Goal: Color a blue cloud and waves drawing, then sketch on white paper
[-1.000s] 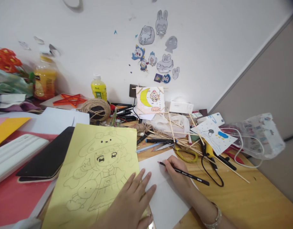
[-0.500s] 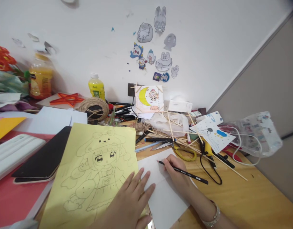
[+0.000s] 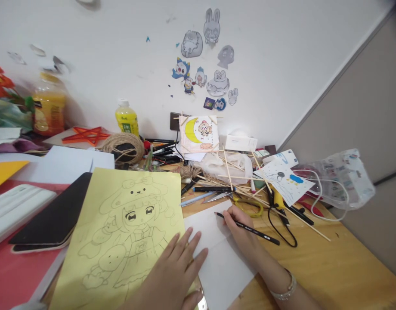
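My right hand [image 3: 238, 228] grips a black pencil [image 3: 258, 233], its tip over the upper part of a white sheet of paper [image 3: 217, 258]. Whether the tip touches the paper I cannot tell. Flat and with fingers spread, my left hand [image 3: 177, 267] rests across the right edge of a yellow sheet [image 3: 97, 206] and the left edge of the white one. A pencil-like line drawing of a girl in a dog-eared hat covers the yellow sheet. On the white sheet I can make out no clear marks.
Behind the sheets lie scissors [image 3: 249, 208], a blue-capped black pen [image 3: 214, 189], thin wooden sticks [image 3: 228, 168] and a twine roll [image 3: 123, 148]. A black tablet-like slab [image 3: 52, 215] is at left. Bottles [image 3: 127, 118] stand by the wall. A yellow-handled tool [image 3: 278, 199] with a black cord lies right.
The view has shifted slightly, so most things sit a little further left. The pencil tip has moved slightly right over the white sheet. My left hand stays flat in place.
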`<state>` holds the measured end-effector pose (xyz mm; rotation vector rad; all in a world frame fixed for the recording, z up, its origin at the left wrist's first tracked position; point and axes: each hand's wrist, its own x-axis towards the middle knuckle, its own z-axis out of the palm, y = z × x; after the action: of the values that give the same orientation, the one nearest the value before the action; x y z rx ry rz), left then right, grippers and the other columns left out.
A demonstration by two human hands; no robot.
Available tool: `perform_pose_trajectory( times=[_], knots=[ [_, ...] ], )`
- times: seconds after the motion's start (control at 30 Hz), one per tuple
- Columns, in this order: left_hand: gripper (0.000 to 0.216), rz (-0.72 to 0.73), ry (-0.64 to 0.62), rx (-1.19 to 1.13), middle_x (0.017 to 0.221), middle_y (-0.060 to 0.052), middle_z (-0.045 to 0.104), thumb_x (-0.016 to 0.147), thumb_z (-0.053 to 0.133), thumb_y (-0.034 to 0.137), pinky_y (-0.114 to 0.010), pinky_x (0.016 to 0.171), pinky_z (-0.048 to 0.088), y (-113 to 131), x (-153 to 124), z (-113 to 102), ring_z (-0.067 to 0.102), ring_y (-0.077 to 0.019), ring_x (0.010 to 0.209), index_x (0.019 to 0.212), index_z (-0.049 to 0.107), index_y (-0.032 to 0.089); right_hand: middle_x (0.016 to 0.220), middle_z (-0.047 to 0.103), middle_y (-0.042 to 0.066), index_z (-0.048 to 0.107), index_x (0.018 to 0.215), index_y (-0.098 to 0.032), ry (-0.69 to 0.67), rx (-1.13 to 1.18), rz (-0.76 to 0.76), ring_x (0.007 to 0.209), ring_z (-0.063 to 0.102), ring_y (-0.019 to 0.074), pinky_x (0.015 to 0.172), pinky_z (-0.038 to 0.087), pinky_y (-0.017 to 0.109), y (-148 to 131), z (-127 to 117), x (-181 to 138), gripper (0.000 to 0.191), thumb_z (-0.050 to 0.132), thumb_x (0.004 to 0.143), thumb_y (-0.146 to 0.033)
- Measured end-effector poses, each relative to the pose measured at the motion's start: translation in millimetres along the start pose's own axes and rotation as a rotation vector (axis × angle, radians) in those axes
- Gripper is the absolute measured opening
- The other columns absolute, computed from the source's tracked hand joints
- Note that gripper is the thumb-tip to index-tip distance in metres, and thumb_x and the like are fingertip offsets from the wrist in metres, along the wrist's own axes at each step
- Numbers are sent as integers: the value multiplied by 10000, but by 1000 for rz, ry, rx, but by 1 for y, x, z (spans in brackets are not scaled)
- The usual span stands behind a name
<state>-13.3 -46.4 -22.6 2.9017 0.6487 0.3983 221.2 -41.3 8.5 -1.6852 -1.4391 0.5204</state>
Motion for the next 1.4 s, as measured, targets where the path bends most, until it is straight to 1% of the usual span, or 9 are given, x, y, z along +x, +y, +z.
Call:
perform_pose_trajectory(
  times=[0.2, 0.33, 0.47, 0.67, 0.77, 0.9, 1.0, 1.2, 1.4],
  knots=[
    [722, 4, -2, 2, 1553, -120, 181, 810, 610, 322, -575, 1078, 257, -1, -1, 4, 154, -391, 1394, 1464, 320, 222, 568, 410, -40, 387, 588, -231, 57, 14, 8, 567, 420, 144, 525, 329, 267, -1, 1, -1, 324, 432, 883, -357],
    [721, 2, 7, 11, 1552, -121, 187, 807, 603, 319, -582, 1074, 256, -2, -1, 5, 153, -395, 1394, 1464, 321, 219, 574, 419, -40, 402, 590, -226, 23, -1, 6, 566, 424, 142, 538, 327, 270, 0, 1, -1, 326, 437, 889, -350],
    [731, 15, 13, 22, 1548, -134, 197, 801, 612, 332, -576, 1072, 265, -1, 0, 4, 164, -393, 1392, 1463, 324, 216, 574, 412, -41, 390, 592, -231, 45, -17, 12, 565, 418, 144, 542, 323, 274, 1, 1, -1, 329, 416, 893, -363],
    [727, -12, 3, 33, 1547, -128, 203, 794, 624, 313, -572, 1080, 253, 1, 0, 1, 169, -386, 1393, 1456, 338, 222, 568, 408, -38, 374, 586, -237, 48, -19, 9, 559, 408, 148, 533, 319, 277, -1, 0, -1, 331, 413, 893, -354],
    [725, -12, -12, 33, 1539, -136, 222, 790, 641, 314, -569, 1079, 260, 3, 1, -5, 185, -387, 1389, 1449, 355, 219, 564, 418, -33, 383, 588, -237, 47, -11, 10, 557, 416, 151, 527, 320, 279, -2, -1, -1, 328, 400, 898, -345],
    [682, -33, -64, 46, 1520, -143, 272, 816, 645, 311, -554, 1075, 282, 7, 4, -19, 219, -381, 1381, 1436, 382, 207, 561, 419, -35, 379, 583, -236, 54, -17, 28, 556, 422, 148, 527, 324, 274, -2, 0, -1, 328, 410, 891, -348],
    [669, -44, -83, 45, 1523, -133, 263, 830, 636, 328, -544, 1076, 285, 9, 5, -24, 206, -370, 1387, 1438, 380, 219, 558, 432, -36, 386, 583, -236, 64, -26, 46, 566, 434, 149, 533, 328, 271, -1, 0, 0, 316, 404, 882, -336],
    [618, -97, -11, 45, 1521, -107, 284, 830, 615, 332, -541, 1104, 222, 14, 5, -16, 174, -360, 1398, 1408, 430, 214, 558, 451, -34, 409, 571, -231, 39, -16, 24, 564, 443, 148, 547, 335, 275, 1, 0, 0, 324, 419, 874, -344],
    [661, -87, -38, 79, 1515, -122, 291, 803, 655, 329, -543, 1090, 255, 14, 6, -18, 198, -361, 1392, 1413, 425, 219, 554, 442, -38, 408, 570, -230, 68, -7, 42, 561, 442, 146, 545, 329, 272, 2, 1, 0, 321, 420, 872, -340]
  ],
)
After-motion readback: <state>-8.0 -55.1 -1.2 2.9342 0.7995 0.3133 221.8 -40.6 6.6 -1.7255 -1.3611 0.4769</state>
